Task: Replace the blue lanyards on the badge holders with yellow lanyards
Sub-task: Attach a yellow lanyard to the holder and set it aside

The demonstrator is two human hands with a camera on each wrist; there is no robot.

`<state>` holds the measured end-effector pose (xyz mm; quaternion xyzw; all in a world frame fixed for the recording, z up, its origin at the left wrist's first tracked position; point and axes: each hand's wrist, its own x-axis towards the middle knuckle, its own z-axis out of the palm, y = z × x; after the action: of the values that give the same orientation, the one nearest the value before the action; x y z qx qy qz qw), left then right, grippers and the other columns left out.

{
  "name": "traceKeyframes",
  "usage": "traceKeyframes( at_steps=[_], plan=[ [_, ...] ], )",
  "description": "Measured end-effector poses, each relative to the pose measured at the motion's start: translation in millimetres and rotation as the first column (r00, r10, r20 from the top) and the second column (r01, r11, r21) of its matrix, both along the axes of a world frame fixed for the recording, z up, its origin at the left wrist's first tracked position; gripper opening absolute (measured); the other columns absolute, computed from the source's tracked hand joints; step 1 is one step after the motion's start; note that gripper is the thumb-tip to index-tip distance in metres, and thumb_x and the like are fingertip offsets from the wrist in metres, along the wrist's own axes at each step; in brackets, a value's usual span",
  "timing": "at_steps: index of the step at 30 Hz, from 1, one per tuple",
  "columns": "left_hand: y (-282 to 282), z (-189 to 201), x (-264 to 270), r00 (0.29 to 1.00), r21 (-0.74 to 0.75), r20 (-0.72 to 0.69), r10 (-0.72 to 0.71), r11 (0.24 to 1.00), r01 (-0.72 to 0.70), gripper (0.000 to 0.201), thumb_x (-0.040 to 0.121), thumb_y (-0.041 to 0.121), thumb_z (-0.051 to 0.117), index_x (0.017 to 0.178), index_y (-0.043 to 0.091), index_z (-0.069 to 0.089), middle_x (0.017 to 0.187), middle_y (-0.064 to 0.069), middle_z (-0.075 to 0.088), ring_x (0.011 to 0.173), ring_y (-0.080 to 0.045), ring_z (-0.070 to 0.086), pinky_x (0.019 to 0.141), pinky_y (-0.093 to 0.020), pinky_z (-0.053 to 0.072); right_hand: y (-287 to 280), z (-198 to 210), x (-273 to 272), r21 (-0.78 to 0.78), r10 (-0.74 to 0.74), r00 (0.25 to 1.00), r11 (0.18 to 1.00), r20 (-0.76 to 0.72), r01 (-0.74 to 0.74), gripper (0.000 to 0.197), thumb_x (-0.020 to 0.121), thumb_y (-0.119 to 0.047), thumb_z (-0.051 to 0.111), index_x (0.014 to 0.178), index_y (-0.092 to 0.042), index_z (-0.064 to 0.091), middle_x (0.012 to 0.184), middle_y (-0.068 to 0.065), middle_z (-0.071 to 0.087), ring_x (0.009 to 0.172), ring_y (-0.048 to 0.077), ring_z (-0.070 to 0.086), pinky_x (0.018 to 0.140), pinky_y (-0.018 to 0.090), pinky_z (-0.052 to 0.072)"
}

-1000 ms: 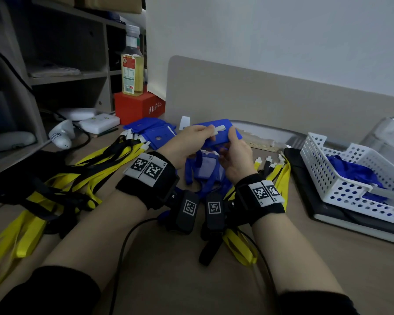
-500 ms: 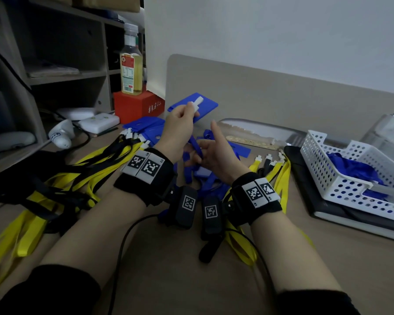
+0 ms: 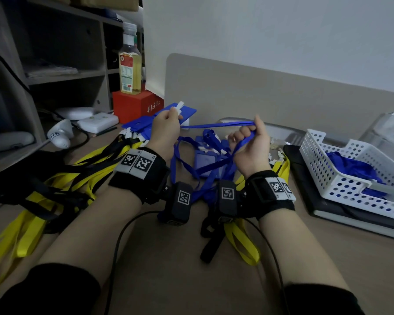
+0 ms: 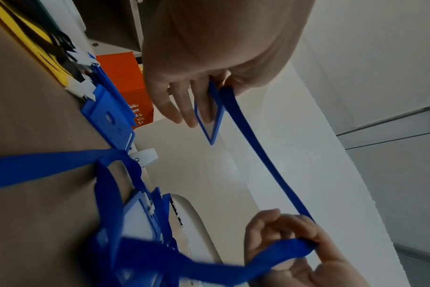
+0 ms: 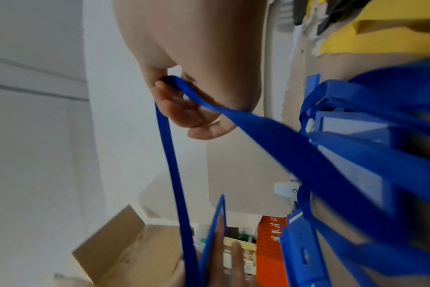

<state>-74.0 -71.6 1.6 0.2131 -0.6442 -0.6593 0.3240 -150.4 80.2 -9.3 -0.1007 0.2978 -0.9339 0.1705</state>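
Head view shows the left hand pinching a flat blue plastic badge holder by its white clip end, raised above the bench; the right hand has its fingers curled round the blue woven lanyard stretched between them. That strap looks light, limp and prone to tangling (a heap of others lies below); the holder seems thin, stiff and light, so best gripped at the rigid clip, while the strap is held close to its attachment.
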Motion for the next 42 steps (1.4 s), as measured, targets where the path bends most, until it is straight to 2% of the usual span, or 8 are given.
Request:
traceKeyframes(
  at_steps=[6,13,17,20,25,29,33,42],
  plan=[
    [2,-7,-2,0.983,-0.142,0.154,-0.100,0.982,0.122,0.031,0.100,0.032,0.043,0.077,0.019,0.059,0.091,-0.004,0.057,0.087,-0.022,0.054,0.064,-0.031,0.041,4,-2,-7,-0.027,-0.054,0.998,0.998,0.032,0.055,0.032,0.100,-0.038,0.044,0.074,-0.022,0.053,0.087,-0.011,0.071,0.100,0.004,0.060,0.088,0.022,0.043],
    [9,-13,1,0.919,-0.398,0.378,-0.110,0.877,0.269,0.034,0.101,0.029,0.045,0.107,0.003,0.066,0.097,-0.007,0.057,0.089,-0.017,0.052,0.053,-0.022,0.033,7,0,1,-0.046,-0.099,0.993,0.994,0.061,0.102,0.037,0.099,-0.045,0.044,0.069,-0.024,0.050,0.059,-0.012,0.059,0.066,0.008,0.052,0.069,0.023,0.043],
    [9,-13,1,0.889,-0.406,0.440,-0.127,0.855,0.323,0.030,0.100,0.031,0.048,0.096,0.007,0.066,0.093,-0.009,0.056,0.084,-0.018,0.053,0.052,-0.024,0.033,4,-2,-1,-0.191,-0.013,0.998,0.981,0.058,0.024,0.033,0.099,-0.045,0.043,0.076,-0.022,0.049,0.071,-0.002,0.069,0.073,0.015,0.067,0.072,0.030,0.055],
    [8,-14,0,0.897,-0.403,0.425,-0.124,0.861,0.310,0.027,0.100,0.030,0.046,0.092,0.011,0.064,0.093,-0.008,0.057,0.081,-0.017,0.053,0.051,-0.023,0.032,4,-1,-6,0.048,-0.146,0.987,0.988,-0.067,0.149,0.028,0.101,-0.038,0.043,0.083,-0.020,0.054,0.094,-0.005,0.061,0.057,0.008,0.056,0.042,0.017,0.038],
    [4,-14,-2,0.931,-0.407,0.341,-0.131,0.872,0.272,0.028,0.100,0.029,0.045,0.093,0.007,0.060,0.093,-0.011,0.052,0.085,-0.019,0.054,0.055,-0.026,0.032,-5,-7,1,0.656,-0.036,0.878,0.650,-0.477,0.383,0.026,0.101,-0.029,0.046,0.085,-0.019,0.064,0.090,0.000,0.066,0.042,0.003,0.040,0.036,0.015,0.028],
    [2,-14,-3,0.955,-0.419,0.277,-0.110,0.880,0.223,0.024,0.100,0.025,0.046,0.083,0.011,0.054,0.079,-0.014,0.044,0.077,-0.020,0.048,0.056,-0.029,0.028,-8,-8,8,0.867,0.271,0.864,0.397,-0.425,0.301,0.026,0.099,-0.032,0.048,0.088,-0.018,0.067,0.081,0.000,0.069,0.043,0.007,0.038,0.037,0.017,0.026],
    [1,-15,-3,0.963,-0.416,0.253,-0.094,0.888,0.195,0.025,0.100,0.024,0.046,0.083,0.008,0.056,0.078,-0.015,0.046,0.076,-0.022,0.049,0.062,-0.030,0.032,-7,-5,12,0.918,0.454,0.815,0.328,-0.361,0.224,0.031,0.098,-0.035,0.052,0.093,-0.010,0.070,0.070,0.001,0.067,0.043,0.008,0.031,0.041,0.020,0.024],
    [5,-12,-10,0.977,-0.401,0.184,-0.105,0.900,0.172,0.034,0.097,0.029,0.051,0.099,-0.002,0.065,0.092,-0.016,0.063,0.088,-0.027,0.060,0.073,-0.037,0.047,-5,-10,-4,0.789,0.280,0.860,0.581,-0.427,0.203,0.027,0.098,-0.022,0.053,0.073,-0.012,0.055,0.059,0.000,0.040,0.041,0.007,0.029,0.038,0.018,0.023]
  ],
)
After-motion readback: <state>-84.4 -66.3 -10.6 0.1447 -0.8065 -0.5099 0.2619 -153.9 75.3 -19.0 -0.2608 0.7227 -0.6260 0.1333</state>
